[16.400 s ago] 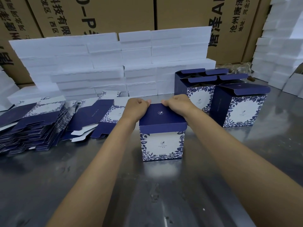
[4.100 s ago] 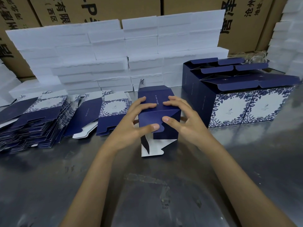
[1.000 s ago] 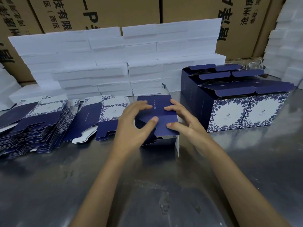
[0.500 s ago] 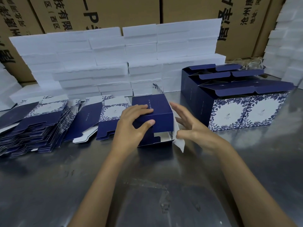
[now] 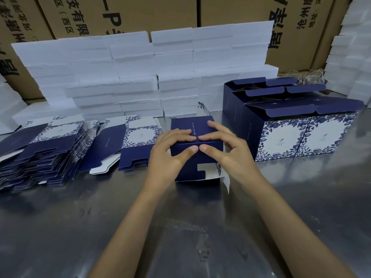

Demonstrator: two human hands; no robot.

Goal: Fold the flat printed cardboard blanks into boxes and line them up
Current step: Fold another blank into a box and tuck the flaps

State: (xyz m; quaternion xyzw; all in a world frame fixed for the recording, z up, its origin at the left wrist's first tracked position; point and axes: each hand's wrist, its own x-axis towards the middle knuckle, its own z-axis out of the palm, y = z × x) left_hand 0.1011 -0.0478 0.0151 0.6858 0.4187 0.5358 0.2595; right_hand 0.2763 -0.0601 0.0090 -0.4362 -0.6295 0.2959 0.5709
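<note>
Flat blanks (image 5: 40, 155): a fanned navy-and-floral stack lies at the far left of my steel table (image 5: 60, 227), with two more blanks (image 5: 124, 145) beside it.
My left hand (image 5: 168, 157): fingers curled over the half-folded box (image 5: 195, 135), thumb pressing its near face.
Half-folded box: lying on its side at the table's centre, white flap loose at the lower right.
My right hand (image 5: 230, 155): gripping the same box, thumb tip meeting my left thumb.
Finished boxes (image 5: 301, 125): lined up at right, lids open.
</note>
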